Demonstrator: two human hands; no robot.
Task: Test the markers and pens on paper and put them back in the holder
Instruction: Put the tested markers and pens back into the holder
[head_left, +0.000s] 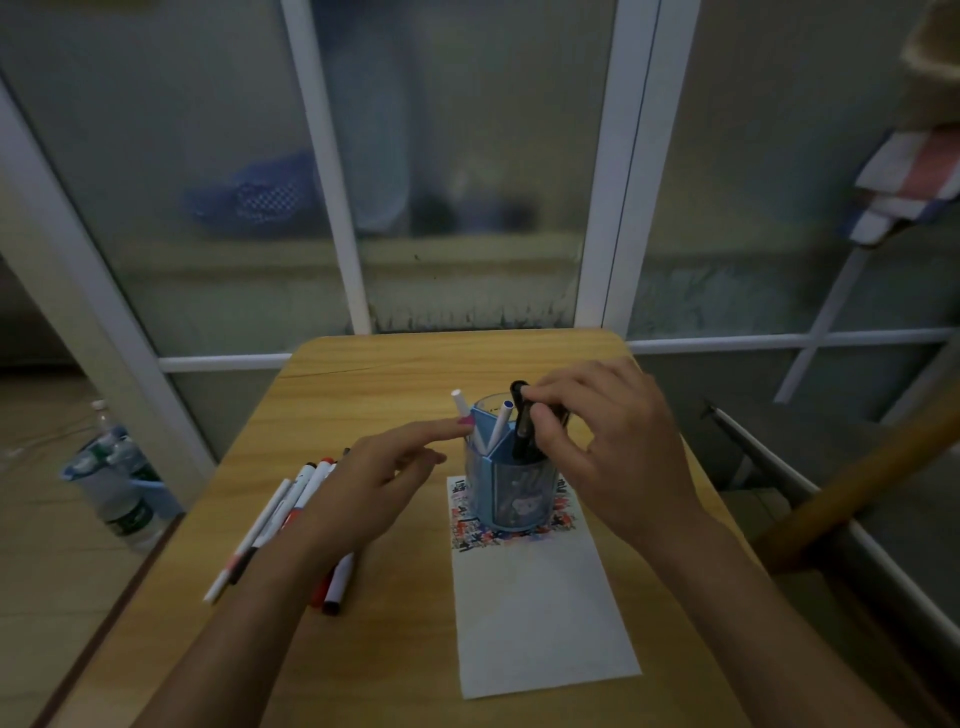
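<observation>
Pinching a black pen (521, 423) at frame centre, the right hand (597, 441) lowered it into the holder (511, 488) on the paper (540, 613), while the left hand (374, 478) hovered spread; next likely called for another marker (340, 577) from lower left.

Your holder (511, 491) stands on the far end of the paper (540, 613), which lies on the table (415, 364) right of centre. Three pens stand in it — one (521, 423) under your right hand (618, 447). Left of the holder, a loose bunch of markers (298, 499) lies on the table — partly beneath your left hand (374, 483). Bottles (124, 483) sit on the floor, far left.
</observation>
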